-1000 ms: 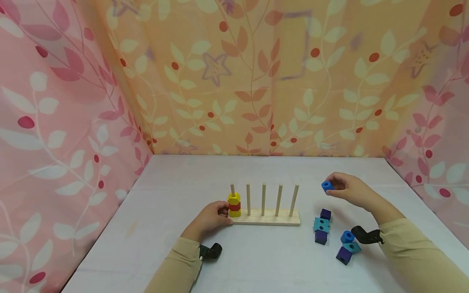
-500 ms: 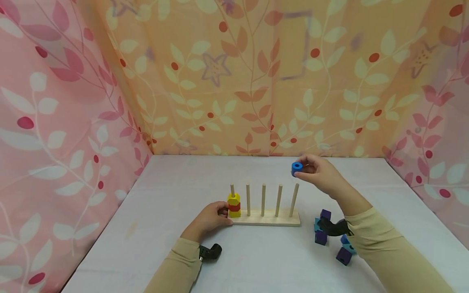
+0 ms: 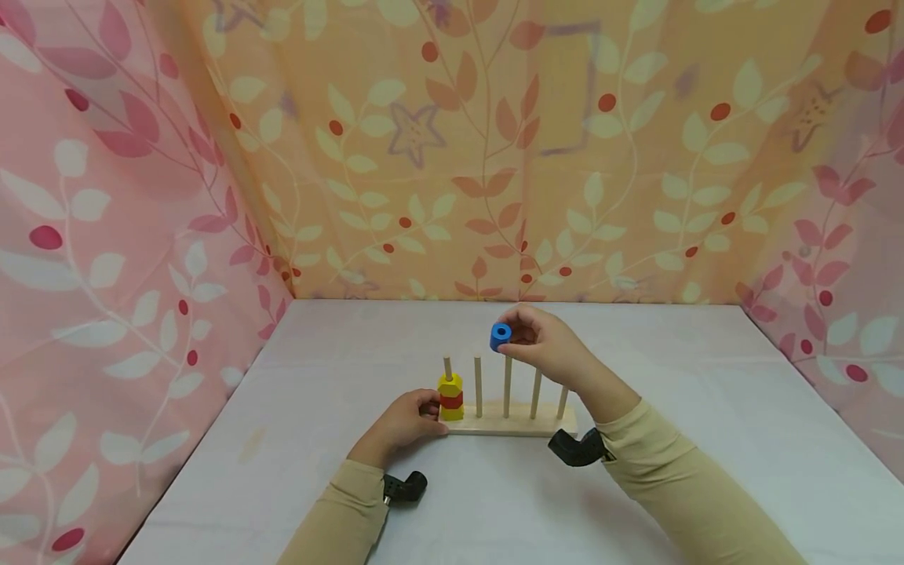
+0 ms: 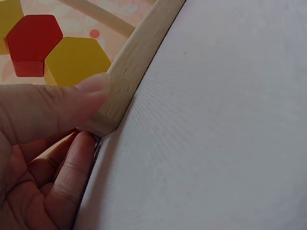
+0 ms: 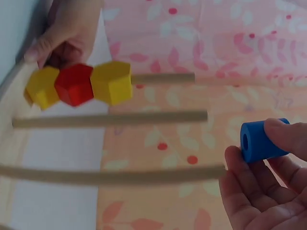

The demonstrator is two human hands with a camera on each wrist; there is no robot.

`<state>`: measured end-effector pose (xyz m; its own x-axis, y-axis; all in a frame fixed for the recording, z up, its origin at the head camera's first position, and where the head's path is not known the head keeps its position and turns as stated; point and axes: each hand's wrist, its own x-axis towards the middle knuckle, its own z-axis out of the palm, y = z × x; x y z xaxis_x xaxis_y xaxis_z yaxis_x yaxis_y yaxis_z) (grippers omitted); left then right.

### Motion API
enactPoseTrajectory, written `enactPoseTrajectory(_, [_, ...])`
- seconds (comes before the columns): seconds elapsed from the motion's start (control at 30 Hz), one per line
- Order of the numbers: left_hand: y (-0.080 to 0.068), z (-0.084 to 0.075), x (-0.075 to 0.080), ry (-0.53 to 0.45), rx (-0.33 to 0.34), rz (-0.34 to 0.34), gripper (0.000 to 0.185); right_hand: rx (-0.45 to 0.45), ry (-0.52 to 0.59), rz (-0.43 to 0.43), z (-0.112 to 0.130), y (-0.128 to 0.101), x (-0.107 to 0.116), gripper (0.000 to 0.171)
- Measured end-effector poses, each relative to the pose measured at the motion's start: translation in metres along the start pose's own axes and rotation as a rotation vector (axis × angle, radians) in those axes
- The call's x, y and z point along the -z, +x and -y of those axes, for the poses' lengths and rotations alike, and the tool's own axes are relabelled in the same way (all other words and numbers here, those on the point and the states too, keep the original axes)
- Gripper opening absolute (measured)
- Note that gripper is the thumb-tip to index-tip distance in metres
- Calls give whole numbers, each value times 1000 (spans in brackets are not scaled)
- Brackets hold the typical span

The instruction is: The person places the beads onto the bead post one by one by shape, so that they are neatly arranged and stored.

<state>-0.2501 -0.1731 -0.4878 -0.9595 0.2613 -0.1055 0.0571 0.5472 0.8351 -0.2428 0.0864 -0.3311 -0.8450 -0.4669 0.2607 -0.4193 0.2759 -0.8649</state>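
Note:
A wooden peg rack [image 3: 515, 422] with several upright pegs stands mid-table. Its leftmost peg carries a yellow, red and yellow hexagonal bead stack [image 3: 450, 395], which shows as a stack of hexagons [image 5: 79, 85] in the right wrist view. My left hand [image 3: 406, 422] grips the left end of the rack's base [image 4: 129, 67]. My right hand [image 3: 547, 345] pinches a blue cylinder bead [image 3: 501, 336] in the air above the second and third pegs; the bead [image 5: 261, 140] sits between thumb and fingers, hole facing the pegs.
The white table [image 3: 706, 392] is walled on three sides by a leaf-patterned cloth [image 3: 141, 196]. My right forearm [image 3: 671, 479] crosses the table's right part and hides what lies under it.
My right hand has carried the blue bead up and leftward, from right of the rack to above the second and third pegs. The left hand has stayed on the base.

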Motion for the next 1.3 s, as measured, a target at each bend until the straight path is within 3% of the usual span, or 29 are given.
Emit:
enactPoseTrajectory(0.2, [0,0,1,1,19,1,46,5,20,11,-3,5,-22,25])
enactPoseTrajectory(0.63, [-3,-1,0,-8,29,12,43,-116,27,-44,-18,2,-42,26])
enactPoseTrajectory(1.07, [0,-1,-1,6,10,-6,44,-156,115,-181,-33,-1,-60,51])
enactPoseTrajectory(1.3, [1,-1,-1,-2,17,-2,44,-166,112,-249,-43,-5,-68,45])
